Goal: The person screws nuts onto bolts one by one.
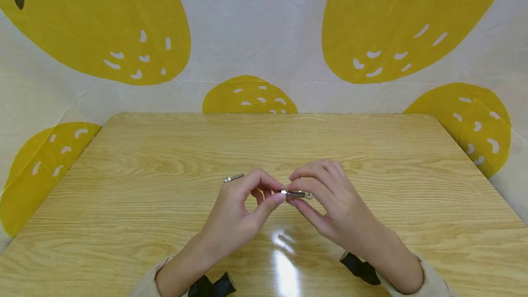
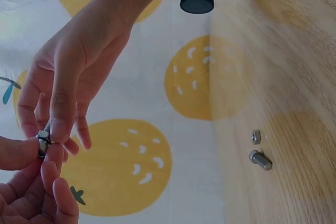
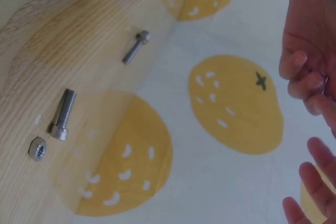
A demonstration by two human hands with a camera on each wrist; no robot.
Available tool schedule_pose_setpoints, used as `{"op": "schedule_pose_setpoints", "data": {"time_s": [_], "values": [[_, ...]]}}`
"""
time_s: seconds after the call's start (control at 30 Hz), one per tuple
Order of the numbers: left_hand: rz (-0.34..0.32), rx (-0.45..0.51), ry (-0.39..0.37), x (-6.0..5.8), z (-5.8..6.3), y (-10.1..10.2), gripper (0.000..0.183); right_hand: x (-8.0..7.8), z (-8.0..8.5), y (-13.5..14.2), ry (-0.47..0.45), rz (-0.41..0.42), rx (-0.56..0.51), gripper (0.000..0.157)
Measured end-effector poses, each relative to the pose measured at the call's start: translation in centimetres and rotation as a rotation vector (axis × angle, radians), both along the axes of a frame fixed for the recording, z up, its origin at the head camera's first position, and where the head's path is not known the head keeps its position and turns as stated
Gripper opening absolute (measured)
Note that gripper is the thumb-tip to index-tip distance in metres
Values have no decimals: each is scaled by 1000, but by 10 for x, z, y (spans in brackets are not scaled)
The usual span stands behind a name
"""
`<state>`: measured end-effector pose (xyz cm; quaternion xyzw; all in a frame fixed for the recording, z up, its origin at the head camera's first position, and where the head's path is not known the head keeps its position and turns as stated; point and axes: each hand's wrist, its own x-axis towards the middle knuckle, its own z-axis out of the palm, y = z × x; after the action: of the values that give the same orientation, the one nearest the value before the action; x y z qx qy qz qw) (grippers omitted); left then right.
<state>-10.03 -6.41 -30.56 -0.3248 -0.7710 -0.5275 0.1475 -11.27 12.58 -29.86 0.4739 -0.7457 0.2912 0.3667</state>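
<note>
Above the table, my left hand [image 1: 241, 212] pinches a small silver bolt [image 2: 41, 149] between thumb and fingertips. A hex nut [image 2: 43, 136] sits around the bolt's shank, with some thread showing past it. My right hand [image 1: 336, 203] meets the left there, its thumb and fingertips pinching about the nut. In the right wrist view, the held pieces are hidden behind the fingers of the left hand [image 3: 310, 72] and only fingers of the right hand [image 3: 317, 182] show.
On the wooden table [image 1: 144, 150] lie a loose bolt [image 3: 63, 114] and a loose hex nut [image 3: 38, 149] side by side. Another, thinner bolt [image 1: 233, 178] lies apart, behind my left hand. A fruit-patterned cloth [image 1: 255, 35] hangs behind the table.
</note>
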Motion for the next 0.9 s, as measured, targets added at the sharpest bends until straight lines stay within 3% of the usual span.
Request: {"op": "schedule_pose_setpoints", "data": {"time_s": [0.67,0.9], "values": [[4,-2,7,1,0,1,4,-2,-7,1,-37,-75,64,37],[8,-2,0,1,0,1,4,1,-6,3,-95,-116,84,42]]}}
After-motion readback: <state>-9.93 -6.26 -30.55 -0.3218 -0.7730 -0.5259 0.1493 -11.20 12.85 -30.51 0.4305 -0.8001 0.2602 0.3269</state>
